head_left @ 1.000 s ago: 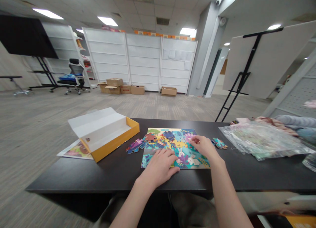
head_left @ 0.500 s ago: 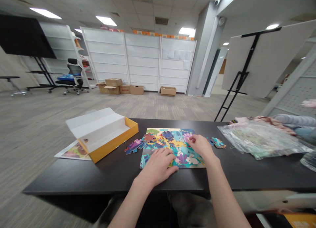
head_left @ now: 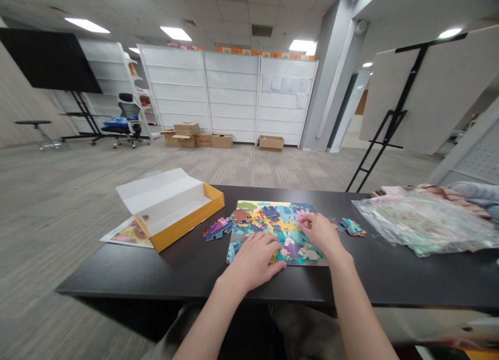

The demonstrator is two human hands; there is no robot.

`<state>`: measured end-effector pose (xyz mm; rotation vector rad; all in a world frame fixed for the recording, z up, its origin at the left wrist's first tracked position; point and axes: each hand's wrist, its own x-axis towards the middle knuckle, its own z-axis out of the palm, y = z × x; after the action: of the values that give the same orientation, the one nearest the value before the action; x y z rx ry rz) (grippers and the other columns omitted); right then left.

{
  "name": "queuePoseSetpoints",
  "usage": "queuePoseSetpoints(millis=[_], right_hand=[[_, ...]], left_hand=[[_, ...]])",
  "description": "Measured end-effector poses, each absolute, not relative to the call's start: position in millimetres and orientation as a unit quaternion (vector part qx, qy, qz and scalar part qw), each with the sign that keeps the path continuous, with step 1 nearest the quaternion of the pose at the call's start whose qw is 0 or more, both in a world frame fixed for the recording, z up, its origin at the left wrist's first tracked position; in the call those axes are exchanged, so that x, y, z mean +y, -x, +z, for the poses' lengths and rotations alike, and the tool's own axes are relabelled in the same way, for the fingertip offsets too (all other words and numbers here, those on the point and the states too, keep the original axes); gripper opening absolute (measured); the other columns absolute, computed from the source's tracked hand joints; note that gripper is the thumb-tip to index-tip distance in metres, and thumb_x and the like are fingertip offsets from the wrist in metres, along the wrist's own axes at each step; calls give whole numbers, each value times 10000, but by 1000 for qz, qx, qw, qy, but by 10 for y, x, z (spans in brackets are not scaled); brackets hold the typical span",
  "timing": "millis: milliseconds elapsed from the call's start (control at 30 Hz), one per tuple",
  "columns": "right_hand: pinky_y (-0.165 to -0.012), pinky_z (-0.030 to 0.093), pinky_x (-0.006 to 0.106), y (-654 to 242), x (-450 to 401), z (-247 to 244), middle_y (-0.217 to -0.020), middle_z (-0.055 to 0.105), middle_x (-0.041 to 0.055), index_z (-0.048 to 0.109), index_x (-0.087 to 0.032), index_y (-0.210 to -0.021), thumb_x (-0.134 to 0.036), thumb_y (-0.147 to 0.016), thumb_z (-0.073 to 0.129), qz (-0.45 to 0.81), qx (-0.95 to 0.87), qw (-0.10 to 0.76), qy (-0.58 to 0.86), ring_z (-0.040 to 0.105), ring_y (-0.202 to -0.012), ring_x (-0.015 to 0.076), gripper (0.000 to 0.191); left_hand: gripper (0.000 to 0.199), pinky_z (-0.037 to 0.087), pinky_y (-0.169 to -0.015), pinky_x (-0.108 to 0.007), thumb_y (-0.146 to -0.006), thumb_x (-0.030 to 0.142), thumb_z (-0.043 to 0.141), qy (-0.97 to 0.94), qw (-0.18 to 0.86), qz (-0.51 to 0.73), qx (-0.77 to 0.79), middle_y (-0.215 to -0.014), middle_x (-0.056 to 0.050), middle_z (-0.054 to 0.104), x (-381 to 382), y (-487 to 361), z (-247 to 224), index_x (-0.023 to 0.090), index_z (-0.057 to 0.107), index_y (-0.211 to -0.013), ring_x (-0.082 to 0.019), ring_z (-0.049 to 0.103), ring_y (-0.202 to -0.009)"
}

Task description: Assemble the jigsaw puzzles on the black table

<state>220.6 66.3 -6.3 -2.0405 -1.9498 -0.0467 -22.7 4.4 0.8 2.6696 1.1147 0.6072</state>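
Observation:
A colourful puzzle board [head_left: 300,240] with rabbits and plants lies on the black table. My left hand [head_left: 259,258] rests flat over its lower left part, fingers apart. At the board's right side, my right hand [head_left: 317,230] has its thumb and fingers pinched together near a pink flower shape; whatever is between the fingertips is too small to make out. Loose puzzle pieces [head_left: 270,213] lie on the upper middle of the board. Pink and purple pieces [head_left: 217,228] spill off the left edge, and teal pieces [head_left: 353,227] sit right of my right hand.
An open yellow box [head_left: 187,214] with a white lid stands at the left on a printed sheet [head_left: 128,234]. Clear plastic bags [head_left: 424,219] and folded fabric cover the table's right side. A black easel stands behind the table.
The whole view has shifted, so the table and board appear slightly further right. Both hands keep nearly the same places over the board.

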Motion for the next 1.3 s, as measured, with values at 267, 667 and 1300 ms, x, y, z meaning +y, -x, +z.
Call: queuePoseSetpoints(millis=[267, 667, 1300], right_hand=[[-767, 447, 272, -2194, 708, -70, -896, 721, 105, 781, -174, -924, -268, -861, 640, -4, -685, 172, 708, 661, -882, 223, 180], [-738, 430, 257, -2153, 706, -21, -895, 713, 100, 776, -153, -892, -224, -842, 652, 36, -670, 188, 718, 640, -824, 193, 151], [-821, 434, 285, -2120, 686, -22, -939, 709, 106, 753, -154, -906, -212, -843, 671, 72, -673, 223, 701, 640, -902, 214, 118]], left_hand=[[244, 461, -998, -422, -912, 385, 653, -897, 91, 205, 380, -1214, -60, 660, 45, 224, 12, 232, 670, -1101, -266, 584, -1148], [254, 471, -1008, -441, -888, 368, 689, -897, 98, 199, 382, -1236, -59, 669, 73, 219, 12, 229, 678, -1100, -271, 598, -1152], [242, 470, -1017, -435, -900, 385, 669, -900, 95, 194, 378, -1257, -48, 667, 118, 269, -62, 253, 673, -1103, -266, 610, -1162]])
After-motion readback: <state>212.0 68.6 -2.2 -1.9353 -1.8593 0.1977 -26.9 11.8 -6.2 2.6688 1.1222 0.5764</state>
